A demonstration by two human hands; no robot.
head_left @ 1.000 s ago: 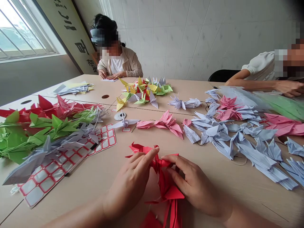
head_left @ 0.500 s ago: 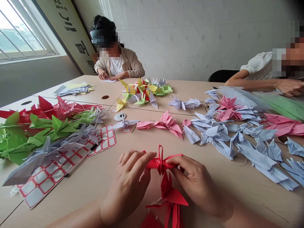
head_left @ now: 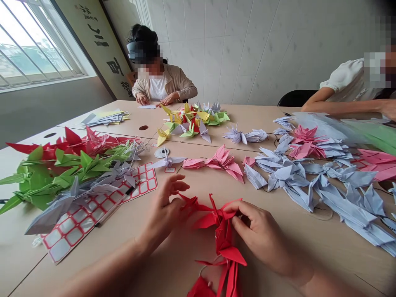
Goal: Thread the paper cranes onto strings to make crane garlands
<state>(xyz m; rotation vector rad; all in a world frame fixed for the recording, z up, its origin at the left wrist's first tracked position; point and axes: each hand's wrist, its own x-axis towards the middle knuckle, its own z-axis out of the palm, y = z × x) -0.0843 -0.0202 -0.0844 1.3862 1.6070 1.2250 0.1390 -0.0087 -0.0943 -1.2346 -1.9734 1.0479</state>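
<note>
A string of red folded paper cranes (head_left: pixel 223 235) hangs down the middle of the near table, a pale cord showing between the lower ones. My right hand (head_left: pixel 262 233) pinches the wing of the upper crane from the right. To the left, my left hand (head_left: pixel 168 210) is raised, with its fingers curled and partly apart beside another red crane (head_left: pixel 191 205). That crane is blurred near the thumb, and whether the hand grips it cannot be made out. The wings of the upper crane spread between both hands.
Red cranes (head_left: pixel 71 142), green cranes (head_left: pixel 40 177) and a red-bordered label sheet (head_left: pixel 74 237) lie left. Pink cranes (head_left: pixel 224 161) lie ahead, pale blue cranes (head_left: pixel 284 175) right. A person (head_left: pixel 163 82) sits across; another person (head_left: pixel 349 88) sits at the right.
My left hand has moved left and up from the upper crane, and its fingers have lifted. Another red crane now shows beside it. The view has turned slightly left.
</note>
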